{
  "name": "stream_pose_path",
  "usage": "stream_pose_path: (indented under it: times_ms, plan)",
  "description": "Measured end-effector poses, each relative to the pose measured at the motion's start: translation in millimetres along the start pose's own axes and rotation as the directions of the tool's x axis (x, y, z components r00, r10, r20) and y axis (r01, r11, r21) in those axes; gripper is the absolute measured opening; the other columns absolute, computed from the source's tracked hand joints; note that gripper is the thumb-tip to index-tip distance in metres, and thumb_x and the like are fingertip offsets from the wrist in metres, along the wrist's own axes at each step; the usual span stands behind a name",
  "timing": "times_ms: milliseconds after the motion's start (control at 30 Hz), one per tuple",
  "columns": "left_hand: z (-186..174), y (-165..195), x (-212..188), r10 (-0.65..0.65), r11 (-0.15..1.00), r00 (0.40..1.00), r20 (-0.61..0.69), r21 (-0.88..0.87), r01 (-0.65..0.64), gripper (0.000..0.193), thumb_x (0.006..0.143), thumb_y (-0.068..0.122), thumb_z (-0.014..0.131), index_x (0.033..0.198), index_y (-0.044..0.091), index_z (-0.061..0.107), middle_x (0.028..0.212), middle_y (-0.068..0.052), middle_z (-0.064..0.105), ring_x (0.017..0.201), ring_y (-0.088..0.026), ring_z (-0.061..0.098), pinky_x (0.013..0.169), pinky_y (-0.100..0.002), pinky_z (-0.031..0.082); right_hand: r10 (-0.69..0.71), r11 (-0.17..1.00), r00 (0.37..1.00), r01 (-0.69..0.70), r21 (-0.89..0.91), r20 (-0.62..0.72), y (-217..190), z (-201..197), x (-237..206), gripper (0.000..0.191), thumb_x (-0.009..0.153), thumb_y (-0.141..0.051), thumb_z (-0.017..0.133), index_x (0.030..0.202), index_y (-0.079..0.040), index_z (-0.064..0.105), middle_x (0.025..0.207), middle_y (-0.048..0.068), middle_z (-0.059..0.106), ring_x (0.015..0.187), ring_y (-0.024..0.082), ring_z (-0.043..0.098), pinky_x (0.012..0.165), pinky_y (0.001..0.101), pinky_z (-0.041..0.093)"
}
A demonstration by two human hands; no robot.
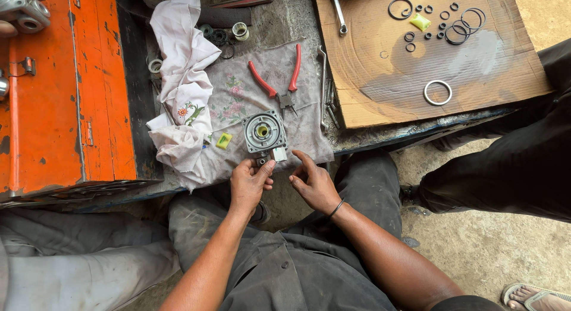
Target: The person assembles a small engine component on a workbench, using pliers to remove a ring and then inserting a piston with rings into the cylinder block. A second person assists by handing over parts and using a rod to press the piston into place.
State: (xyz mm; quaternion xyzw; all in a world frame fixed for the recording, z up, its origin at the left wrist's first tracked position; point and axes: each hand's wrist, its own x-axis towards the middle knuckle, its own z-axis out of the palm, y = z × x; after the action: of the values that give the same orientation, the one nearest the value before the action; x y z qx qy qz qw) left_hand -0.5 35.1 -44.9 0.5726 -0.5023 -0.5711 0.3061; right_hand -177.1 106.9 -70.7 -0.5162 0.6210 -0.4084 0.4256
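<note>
Gripping: left hand (pixel 250 181) — fingertips pinch a small dark part at the lower edge of the round grey metal housing (pixel 264 131).
Right hand (pixel 313 183): open, fingers spread, holding nothing, just beside the housing.
Housing: lies flat on the flowered cloth (pixel 238 97), bore up.
Progress: looks mid-way — housing stripped; black rings (pixel 458 27) and a metal ring (pixel 438 92) sit unfitted on the cardboard (pixel 476 61).
Nearby: red-handled pliers (pixel 279 79), orange toolbox (pixel 59 97).
</note>
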Motion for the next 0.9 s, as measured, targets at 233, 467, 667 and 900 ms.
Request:
stream_pose_path:
  times_ms: [233, 467, 667, 900]
  plan:
    - [-2.9, -5.3, 0.7, -0.015, 1.000, 1.000, 0.024, -0.012, 0.015, 0.030, 0.091, 0.025, 0.077, 0.098, -0.002, 0.064, 0.080, -0.007, 0.070, 0.064, -0.009, 0.067, 0.053, -0.023, 0.056, 0.023, 1.000, 1.000, -0.023, 0.006, 0.014, -1.3, -0.8, -1.2, 0.070, 0.089, -0.014, 0.070, 0.152, -0.011, 0.040, 0.091, 0.011, 0.077, 0.083, 0.025, 0.076, 0.075, 0.0386, 0.059]
    - [0.8, -2.6, -3.8, 0.065, 0.997, 0.998, -0.008, 0.051, -0.064, 0.031, 0.088, 0.021, 0.079, 0.105, 0.000, 0.063, 0.084, -0.005, 0.070, 0.066, -0.007, 0.066, 0.053, -0.022, 0.057, 0.027, 1.000, 1.000, -0.027, -0.005, 0.012, -0.6, -1.4, -1.9, 0.070, 0.089, -0.015, 0.071, 0.152, -0.011, 0.041, 0.091, 0.011, 0.077, 0.084, 0.025, 0.077, 0.076, 0.0388, 0.059]
    - [1.9, 2.1, -9.4, 0.212, 0.960, 0.977, -0.030, 0.194, -0.202, 0.036, 0.085, 0.020, 0.081, 0.107, -0.001, 0.062, 0.083, -0.005, 0.072, 0.066, -0.006, 0.066, 0.053, -0.023, 0.056, 0.011, 1.000, 1.000, -0.011, -0.004, -0.001, -0.5, -1.2, -3.1, 0.069, 0.088, -0.014, 0.072, 0.151, -0.011, 0.043, 0.089, 0.011, 0.076, 0.082, 0.025, 0.076, 0.075, 0.0389, 0.058]
    - [-1.0, 8.9, -15.3, 0.330, 0.878, 0.944, -0.021, 0.374, -0.298, 0.037, 0.082, 0.022, 0.085, 0.104, 0.000, 0.064, 0.079, -0.005, 0.074, 0.067, -0.010, 0.070, 0.060, -0.026, 0.056, 0.003, 1.000, 1.000, -0.003, 0.000, -0.004, -0.1, -0.8, -4.0, 0.069, 0.088, -0.013, 0.072, 0.151, -0.010, 0.043, 0.088, 0.010, 0.075, 0.081, 0.025, 0.075, 0.074, 0.0388, 0.058]
